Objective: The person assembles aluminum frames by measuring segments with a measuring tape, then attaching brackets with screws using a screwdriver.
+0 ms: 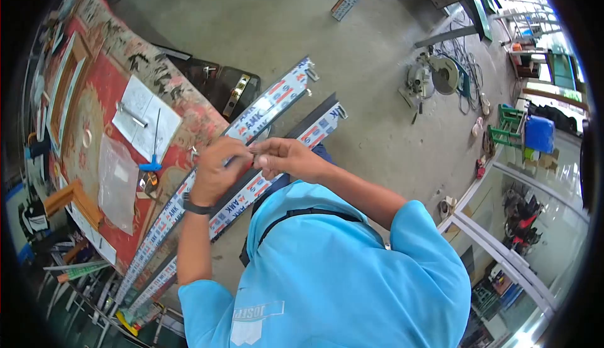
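My left hand (219,167), with a dark band on the wrist, is closed in a pinch over two long profile bars. Close against it, my right hand (286,158) has its thumb and fingers pinched together. Whatever small item lies between the fingertips is too small to make out. Beneath the hands run the farther bar (272,98) and the nearer bar (255,184), side by side on a slant, both wrapped in printed white, blue and red film. Small metal pieces stick out at their upper right ends.
A table with a worn red patterned cover (82,106) carries paper sheets (139,125), a blue-handled hex key (151,164), a clear plastic bag (117,184) and wooden frame corners (74,200). A miter saw (434,74) stands on the floor, near a green stool (507,125).
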`<action>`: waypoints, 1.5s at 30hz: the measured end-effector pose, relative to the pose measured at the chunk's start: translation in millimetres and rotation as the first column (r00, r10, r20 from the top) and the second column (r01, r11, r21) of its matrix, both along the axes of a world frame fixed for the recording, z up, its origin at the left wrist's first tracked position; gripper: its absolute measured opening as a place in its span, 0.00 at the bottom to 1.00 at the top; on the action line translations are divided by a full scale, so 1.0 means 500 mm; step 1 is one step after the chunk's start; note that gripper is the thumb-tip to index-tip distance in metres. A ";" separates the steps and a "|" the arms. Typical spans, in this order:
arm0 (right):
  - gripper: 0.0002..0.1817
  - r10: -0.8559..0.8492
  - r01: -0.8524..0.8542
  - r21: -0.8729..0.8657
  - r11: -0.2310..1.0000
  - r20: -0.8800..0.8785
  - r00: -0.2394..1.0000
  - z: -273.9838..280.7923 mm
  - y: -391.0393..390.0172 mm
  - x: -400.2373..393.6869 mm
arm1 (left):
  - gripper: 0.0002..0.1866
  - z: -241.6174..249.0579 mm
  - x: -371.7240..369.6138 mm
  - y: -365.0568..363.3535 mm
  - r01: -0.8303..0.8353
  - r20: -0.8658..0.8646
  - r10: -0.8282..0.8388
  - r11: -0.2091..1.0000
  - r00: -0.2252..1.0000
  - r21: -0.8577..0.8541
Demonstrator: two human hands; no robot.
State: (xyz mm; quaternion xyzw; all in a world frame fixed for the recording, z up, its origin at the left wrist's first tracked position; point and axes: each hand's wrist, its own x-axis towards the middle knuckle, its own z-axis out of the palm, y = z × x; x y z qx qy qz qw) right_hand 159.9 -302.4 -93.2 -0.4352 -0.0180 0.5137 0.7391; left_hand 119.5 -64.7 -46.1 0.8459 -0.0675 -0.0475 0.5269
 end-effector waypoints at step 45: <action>0.21 -0.231 0.460 -0.349 0.816 0.534 0.814 -0.299 -0.342 0.225 | 0.51 -0.244 0.119 -0.402 0.054 -0.140 0.013 0.885 0.990 0.462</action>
